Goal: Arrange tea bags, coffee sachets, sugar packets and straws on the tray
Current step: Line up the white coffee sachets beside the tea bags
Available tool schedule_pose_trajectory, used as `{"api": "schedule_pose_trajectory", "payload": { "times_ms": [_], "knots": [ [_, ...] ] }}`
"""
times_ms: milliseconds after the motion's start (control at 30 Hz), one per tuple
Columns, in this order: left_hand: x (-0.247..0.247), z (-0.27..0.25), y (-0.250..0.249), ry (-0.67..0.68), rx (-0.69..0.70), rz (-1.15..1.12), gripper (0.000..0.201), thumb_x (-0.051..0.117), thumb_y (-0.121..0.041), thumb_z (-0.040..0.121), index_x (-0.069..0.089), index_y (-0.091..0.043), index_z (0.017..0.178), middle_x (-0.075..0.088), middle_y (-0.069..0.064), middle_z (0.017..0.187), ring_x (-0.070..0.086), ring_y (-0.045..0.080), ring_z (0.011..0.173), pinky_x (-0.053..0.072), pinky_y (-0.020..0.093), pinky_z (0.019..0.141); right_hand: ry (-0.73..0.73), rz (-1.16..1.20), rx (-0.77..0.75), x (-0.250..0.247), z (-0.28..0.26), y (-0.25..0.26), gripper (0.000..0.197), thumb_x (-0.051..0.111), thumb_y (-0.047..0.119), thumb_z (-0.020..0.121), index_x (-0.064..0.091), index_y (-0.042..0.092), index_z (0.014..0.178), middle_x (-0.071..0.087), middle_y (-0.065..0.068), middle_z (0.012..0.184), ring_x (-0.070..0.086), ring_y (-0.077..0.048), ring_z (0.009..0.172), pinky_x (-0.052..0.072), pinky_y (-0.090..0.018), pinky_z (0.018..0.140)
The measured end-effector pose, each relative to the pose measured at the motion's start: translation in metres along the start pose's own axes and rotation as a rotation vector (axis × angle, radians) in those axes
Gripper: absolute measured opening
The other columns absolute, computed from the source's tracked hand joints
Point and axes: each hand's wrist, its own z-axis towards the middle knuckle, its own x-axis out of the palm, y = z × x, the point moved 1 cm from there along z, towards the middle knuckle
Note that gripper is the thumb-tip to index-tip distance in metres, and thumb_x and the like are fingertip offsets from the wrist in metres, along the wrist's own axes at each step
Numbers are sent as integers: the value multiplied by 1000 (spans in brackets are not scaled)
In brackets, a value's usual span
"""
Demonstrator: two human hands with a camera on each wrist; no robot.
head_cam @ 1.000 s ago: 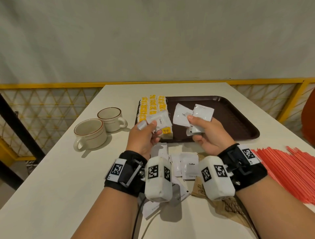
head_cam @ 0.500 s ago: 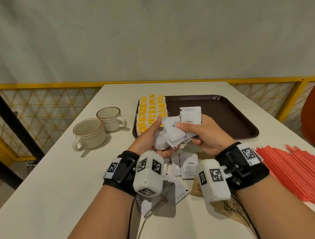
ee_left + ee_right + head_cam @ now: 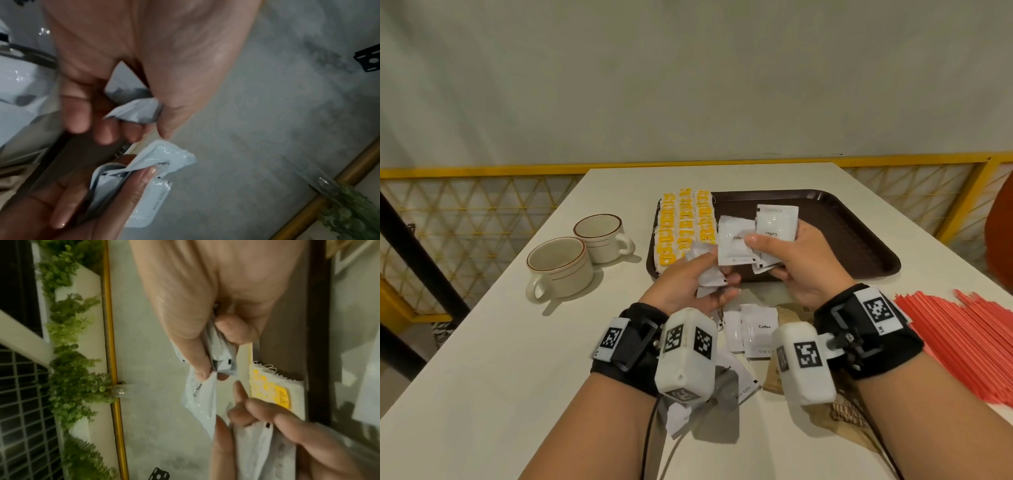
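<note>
Since a moment ago, the two hands are being held a little apart again, and the white packets are being fanned out higher over the tray (image 3: pixel 859 240).

Coffee sachets (image 3: pixel 753 240) are being pinched between the thumb and curled fingers of the right hand (image 3: pixel 804 263), above the near edge of the tray. More white sachets (image 3: pixel 709 270) are being gripped in the curled fingers of the left hand (image 3: pixel 688 287); how many cannot be told, since they are being crumpled and partly covered.

"Coffee" is being shown on the held packets and on loose packets (image 3: pixel 760 329) lying on the table (image 3: pixel 500 359), partly hidden by the wrist cameras. Tea bags (image 3: pixel 685 226) with yellow labels are lying in rows on the tray's left side; their writing is too small to read. Red straws (image 3: pixel 962 335) are lying on the table at the right, cut off by the edge. Two cups (image 3: pixel 578 253) are standing left of the tray.
</note>
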Motion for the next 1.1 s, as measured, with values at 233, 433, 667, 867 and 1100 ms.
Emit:
{"api": "schedule_pose_trajectory", "payload": {
  "times_ms": [233, 433, 667, 867, 1100],
  "knots": [
    [-5, 2, -3, -23, 103, -82, 39, 72, -35, 66, 66, -9, 95, 62, 8, 82, 56, 14, 64, 52, 22, 56, 37, 116, 113, 4, 0, -6, 25, 68, 2, 82, 61, 2, 106, 67, -17, 97, 55, -11, 57, 28, -15, 34],
    [0, -4, 1, -27, 171, 74, 14, 67, -24, 83, 70, -15, 94, 72, 9, 91, 65, 22, 85, 50, 33, 77, 125, -6, 112, 11, -7, -8, 24, 70, 5, 82, 64, 5, 105, 69, -5, 82, 57, -3, 51, 34, -14, 37],
    [-6, 6, -5, -171, 225, -114, 11, 51, -2, 93, 61, 0, 88, 69, 14, 81, 68, 23, 78, 54, 36, 81, 190, 2, 182, 12, -9, -6, 21, 66, 11, 87, 64, 7, 108, 69, -6, 82, 63, -13, 66, 29, -15, 36],
    [-7, 2, -6, -122, 345, 162, 14, 67, -10, 86, 61, -18, 96, 61, 5, 72, 54, 12, 57, 49, 28, 61, 314, -134, 204, 15, -15, -1, 24, 70, 8, 83, 65, 13, 106, 68, -2, 73, 60, -13, 55, 37, -15, 35],
    [-5, 3, -5, -166, 418, 198, 26, 78, -12, 69, 67, -22, 90, 63, 16, 95, 61, 31, 86, 52, 46, 81, 353, -138, 214, 18, -17, -4, 23, 69, 9, 84, 61, 5, 105, 64, -3, 68, 59, -10, 50, 37, -15, 34]
  ]
}}
